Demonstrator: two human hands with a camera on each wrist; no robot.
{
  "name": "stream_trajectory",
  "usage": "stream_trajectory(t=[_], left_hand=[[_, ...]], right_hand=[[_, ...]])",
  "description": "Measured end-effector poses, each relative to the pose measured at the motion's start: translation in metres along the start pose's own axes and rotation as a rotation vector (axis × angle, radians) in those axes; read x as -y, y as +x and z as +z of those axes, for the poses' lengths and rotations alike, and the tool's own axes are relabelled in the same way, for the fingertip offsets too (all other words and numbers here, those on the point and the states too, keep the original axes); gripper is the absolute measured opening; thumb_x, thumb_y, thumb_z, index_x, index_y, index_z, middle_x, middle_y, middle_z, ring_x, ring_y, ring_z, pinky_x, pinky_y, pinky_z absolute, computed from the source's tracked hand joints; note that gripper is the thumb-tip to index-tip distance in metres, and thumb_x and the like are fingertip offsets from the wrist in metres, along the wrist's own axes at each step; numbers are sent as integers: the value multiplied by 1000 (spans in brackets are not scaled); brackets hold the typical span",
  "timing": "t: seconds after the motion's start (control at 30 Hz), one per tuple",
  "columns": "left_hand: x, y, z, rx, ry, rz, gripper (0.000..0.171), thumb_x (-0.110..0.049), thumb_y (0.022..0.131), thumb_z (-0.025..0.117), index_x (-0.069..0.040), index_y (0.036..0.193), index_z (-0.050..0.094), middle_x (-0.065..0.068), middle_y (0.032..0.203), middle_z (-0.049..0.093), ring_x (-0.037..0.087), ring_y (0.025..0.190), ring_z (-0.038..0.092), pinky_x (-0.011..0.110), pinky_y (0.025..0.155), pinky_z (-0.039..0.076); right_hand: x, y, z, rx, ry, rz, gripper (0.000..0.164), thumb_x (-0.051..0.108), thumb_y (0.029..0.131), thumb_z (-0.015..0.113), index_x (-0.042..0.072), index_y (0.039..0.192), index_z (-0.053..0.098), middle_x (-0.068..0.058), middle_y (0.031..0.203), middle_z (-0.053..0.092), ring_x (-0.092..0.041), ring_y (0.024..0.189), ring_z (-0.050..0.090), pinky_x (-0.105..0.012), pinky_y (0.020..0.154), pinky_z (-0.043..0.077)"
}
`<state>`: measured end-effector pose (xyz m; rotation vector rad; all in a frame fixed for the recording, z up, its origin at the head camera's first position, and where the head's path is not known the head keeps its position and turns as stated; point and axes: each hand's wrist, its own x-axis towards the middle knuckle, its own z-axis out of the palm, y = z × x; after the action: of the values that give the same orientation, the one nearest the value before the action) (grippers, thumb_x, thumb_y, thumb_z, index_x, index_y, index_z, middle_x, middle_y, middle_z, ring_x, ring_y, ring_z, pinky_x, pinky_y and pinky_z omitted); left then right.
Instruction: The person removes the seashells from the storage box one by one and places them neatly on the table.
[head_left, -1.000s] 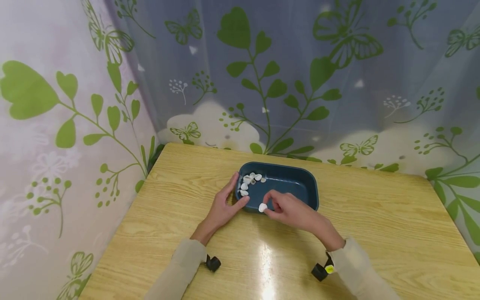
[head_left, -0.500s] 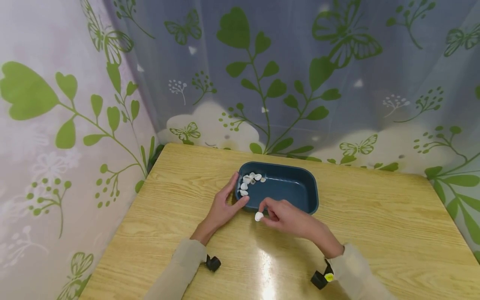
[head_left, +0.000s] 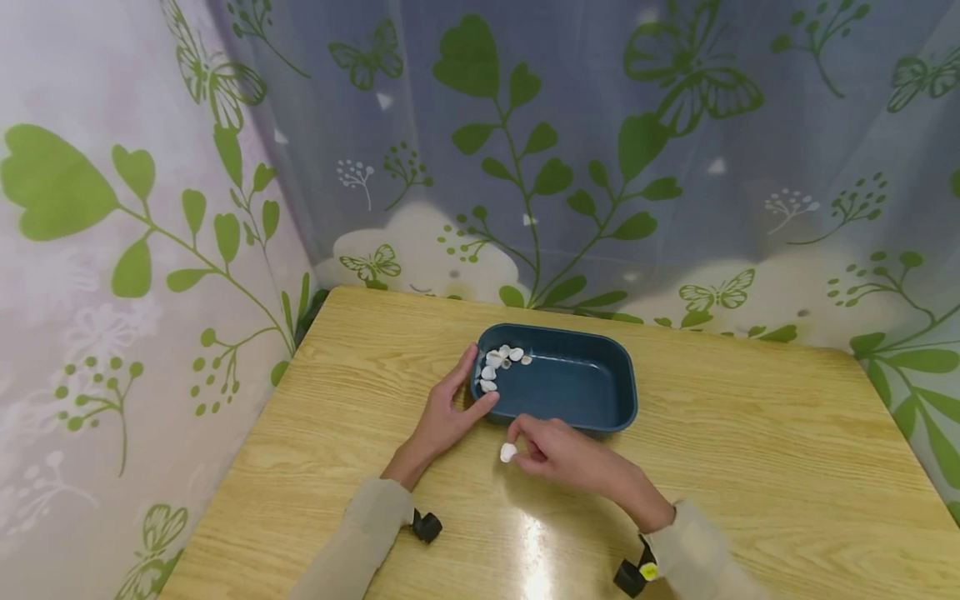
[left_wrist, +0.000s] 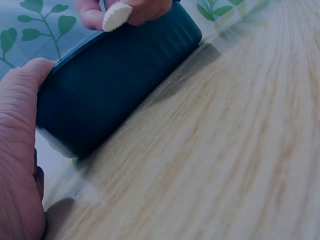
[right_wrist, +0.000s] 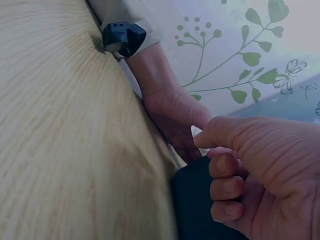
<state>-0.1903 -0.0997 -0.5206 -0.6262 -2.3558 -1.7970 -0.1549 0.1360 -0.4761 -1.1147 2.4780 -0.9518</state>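
Observation:
A dark blue rectangular tub (head_left: 577, 392) stands on the table, and several white seashells (head_left: 491, 367) lie at its left end. My left hand (head_left: 444, 417) rests against the left near corner, its fingers extended along the left side. The left thumb (left_wrist: 40, 69) touches the rim in the left wrist view. My right hand (head_left: 566, 457) pinches one white seashell (head_left: 507, 452) between thumb and index finger, in front of the tub's near side. The shell's ridged edge shows in the left wrist view. In the right wrist view the other right fingers (right_wrist: 226, 190) are curled towards the palm.
The wood-grain table (head_left: 750, 467) extends around the tub on all sides. A printed curtain (head_left: 570, 167) with green leaves hangs behind, and another printed cloth (head_left: 112, 333) stands along the left. Black wrist cameras (head_left: 426, 527) hang below both sleeves.
My right hand has moved from over the tub's near rim towards the body and slightly left, carrying the pinched seashell. The left hand and the tub have stayed in place.

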Motion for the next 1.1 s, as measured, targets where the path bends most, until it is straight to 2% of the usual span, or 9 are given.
stream_trajectory(t=[0.1, 0.23, 0.33, 0.5, 0.8, 1.1], left_hand=[[13, 1, 3, -4, 5, 6, 80, -8, 97, 75, 2, 162, 29, 12, 169, 26, 33, 157, 24, 48, 128, 22], [34, 2, 7, -15, 15, 9, 83, -11, 97, 75, -6, 164, 27, 4, 170, 24, 26, 158, 22, 46, 128, 21], [41, 2, 6, -18, 16, 11, 83, -13, 97, 76, -12, 165, 29, 3, 170, 26, 21, 158, 24, 44, 129, 21], [42, 3, 6, -18, 4, 13, 82, -17, 97, 77, -16, 165, 31, 11, 171, 28, 19, 157, 25, 43, 129, 23], [42, 3, 7, -14, 16, 8, 82, -23, 98, 76, -14, 166, 31, 13, 171, 28, 20, 157, 25, 46, 129, 22], [42, 3, 7, -11, 21, 2, 83, -24, 98, 76, -15, 166, 30, 12, 171, 28, 21, 158, 25, 47, 128, 23]], right_hand=[[-2, 0, 7, -5, -1, -5, 16, 11, 101, 69, 9, 116, 63, 15, 67, 43, 4, 56, 38, -17, 55, 37], [-5, 2, 16, -2, 10, -9, 16, 10, 100, 69, 9, 114, 63, 15, 67, 43, 4, 57, 37, -16, 55, 36], [-9, 4, 22, 3, 23, -5, 14, 10, 101, 69, 10, 113, 63, 15, 67, 42, 4, 57, 37, -15, 54, 34], [-15, 8, 30, -2, 22, 10, 11, 11, 101, 68, 12, 111, 64, 15, 67, 45, 3, 57, 39, -16, 52, 34], [-18, 11, 36, 24, -6, 42, 13, 11, 99, 69, 10, 112, 66, 14, 69, 49, 3, 59, 42, -16, 53, 36], [-19, 13, 38, 15, -55, 39, 15, 11, 98, 68, 9, 112, 66, 15, 68, 49, 4, 59, 43, -16, 55, 40]])
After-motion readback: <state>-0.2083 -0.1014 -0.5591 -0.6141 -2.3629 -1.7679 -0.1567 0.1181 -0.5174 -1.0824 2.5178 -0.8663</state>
